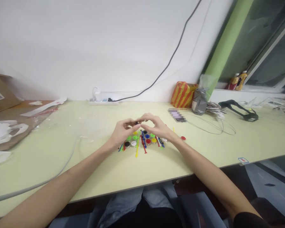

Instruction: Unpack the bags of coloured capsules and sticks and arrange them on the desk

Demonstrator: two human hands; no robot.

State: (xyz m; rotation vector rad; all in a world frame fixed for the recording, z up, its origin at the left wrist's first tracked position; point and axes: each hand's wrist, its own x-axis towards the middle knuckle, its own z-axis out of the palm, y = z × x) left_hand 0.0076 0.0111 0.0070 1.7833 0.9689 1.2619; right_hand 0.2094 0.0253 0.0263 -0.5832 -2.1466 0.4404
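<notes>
My left hand (124, 130) and my right hand (156, 124) meet at the fingertips a little above the table. Pinched between them is a small dark piece (136, 123), mostly covered by the fingers, so its shape is unclear. Beneath the hands lie several small round discs in clear bases, among them a black disc (127, 144), a white disc (133, 144) and a red disc (148, 142). Thin plastic arrows are spread among the discs, including a yellow arrow (136, 152) pointing toward me. Another red disc (183, 138) sits apart, right of my right wrist.
Against the wall stands a power strip (98, 102) with a black cable. To the right are a phone (177, 116), a striped bag (181, 95), a grey pouch (199, 103) and a black headset-like frame (239, 108). Cardboard (2, 91) and plastic wrapping occupy the left.
</notes>
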